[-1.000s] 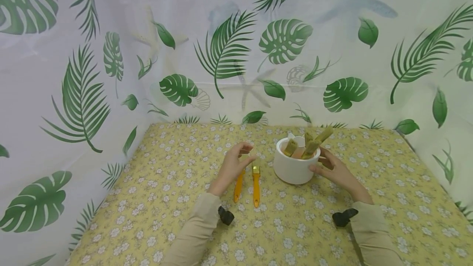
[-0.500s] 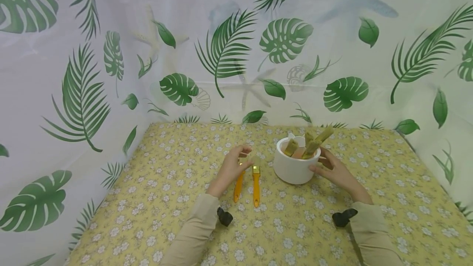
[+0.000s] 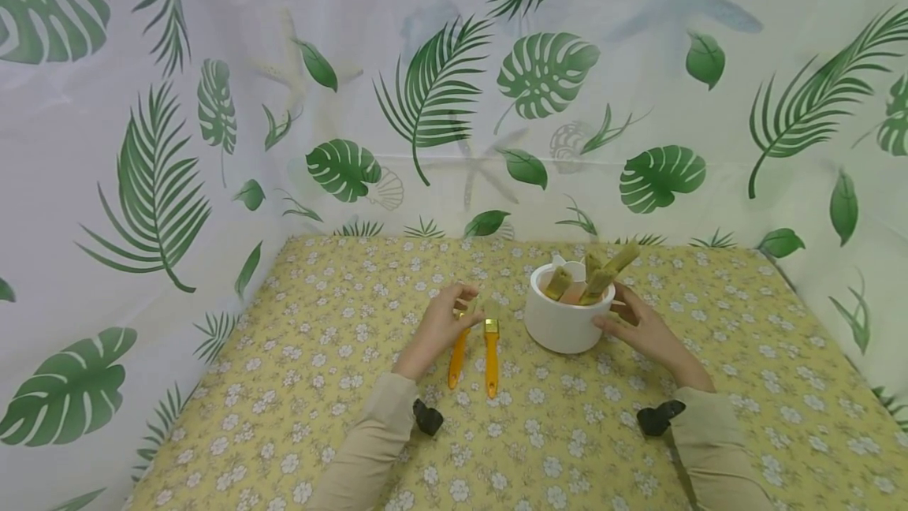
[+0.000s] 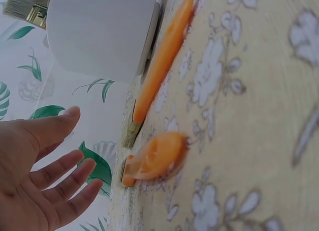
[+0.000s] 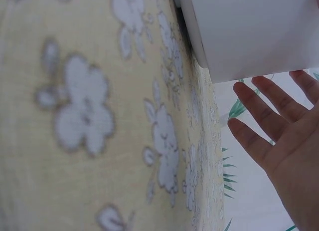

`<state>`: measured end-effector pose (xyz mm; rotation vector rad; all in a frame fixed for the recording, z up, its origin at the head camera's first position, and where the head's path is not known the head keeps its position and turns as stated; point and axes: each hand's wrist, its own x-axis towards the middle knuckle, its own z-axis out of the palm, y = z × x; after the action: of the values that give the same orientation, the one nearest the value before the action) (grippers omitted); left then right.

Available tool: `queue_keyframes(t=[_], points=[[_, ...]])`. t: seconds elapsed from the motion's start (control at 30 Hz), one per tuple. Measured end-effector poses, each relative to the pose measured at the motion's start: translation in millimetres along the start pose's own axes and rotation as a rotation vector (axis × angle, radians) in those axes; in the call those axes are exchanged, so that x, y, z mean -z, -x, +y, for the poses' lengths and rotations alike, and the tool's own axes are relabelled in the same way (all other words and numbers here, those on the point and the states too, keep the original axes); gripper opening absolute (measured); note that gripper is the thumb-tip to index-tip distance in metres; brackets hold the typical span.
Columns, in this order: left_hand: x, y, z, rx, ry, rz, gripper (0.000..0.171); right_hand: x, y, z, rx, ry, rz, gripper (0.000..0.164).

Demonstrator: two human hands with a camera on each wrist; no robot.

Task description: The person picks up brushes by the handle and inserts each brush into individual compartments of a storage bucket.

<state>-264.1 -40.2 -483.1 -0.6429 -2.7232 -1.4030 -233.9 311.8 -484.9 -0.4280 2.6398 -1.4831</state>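
Observation:
Two paintbrushes with orange handles lie side by side on the table: the left paintbrush (image 3: 457, 361), whose bristle end is partly behind my left hand, and the right paintbrush (image 3: 492, 361). Above the left one hovers my left hand (image 3: 441, 322), fingers loosely bent, nothing in its grasp. To the right stands a white round pot (image 3: 565, 328) with several brushes (image 3: 601, 278) leaning in it, bristles up. My right hand (image 3: 647, 327) is at the pot's right side. In the right wrist view its spread fingertips (image 5: 241, 86) reach the pot's wall; firm contact cannot be told.
A yellow floral cloth (image 3: 319, 416) covers the table. Behind and at the sides hangs a white leaf-print curtain (image 3: 426, 203). A small white cat-ear shape (image 3: 570, 268) shows at the pot's back rim. Black wrist cameras (image 3: 428, 416) sit on both wrists.
My left hand has drifted slightly left and down, toward the left paintbrush. The right hand, the pot and both paintbrushes stay where they were.

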Motion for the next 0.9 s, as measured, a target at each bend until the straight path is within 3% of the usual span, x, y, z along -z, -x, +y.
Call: queue_keyframes(t=[0.37,0.6,0.9], points=[[1.2,2.5,-3.7,0.071,-0.033,-0.020,0.042,-0.2,-1.7,1.5,-0.012,0.008,0.004,0.080],[1.4,4.6,-2.7,0.153,-0.033,-0.053,0.046,0.7,-0.2,-0.7,-0.015,0.018,0.007,0.080],[0.0,4.3,-7.7,0.209,-0.102,-0.080,0.046,0.5,0.4,-4.5,-0.022,0.031,0.001,0.081]])
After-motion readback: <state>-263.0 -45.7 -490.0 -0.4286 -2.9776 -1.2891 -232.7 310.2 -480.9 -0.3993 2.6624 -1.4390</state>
